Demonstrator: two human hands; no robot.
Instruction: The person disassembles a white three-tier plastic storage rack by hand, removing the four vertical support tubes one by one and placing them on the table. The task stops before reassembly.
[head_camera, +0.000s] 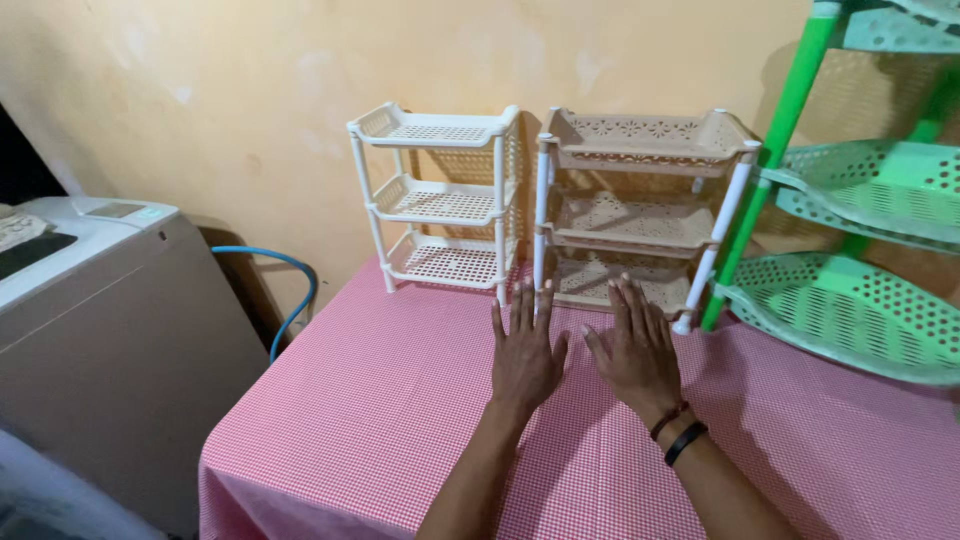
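Observation:
My left hand and my right hand hover palm-down, side by side, over a table covered in a red-and-white checked cloth. Both have fingers spread and hold nothing. A dark bracelet and band sit on my right wrist. Just beyond my fingertips stands a beige three-tier plastic rack with white posts. To its left a white three-tier plastic rack stands against the wall.
A green plastic shelf unit with perforated curved trays fills the right side. A grey washing machine stands left of the table, with a blue hose running down behind it. A yellow wall backs everything.

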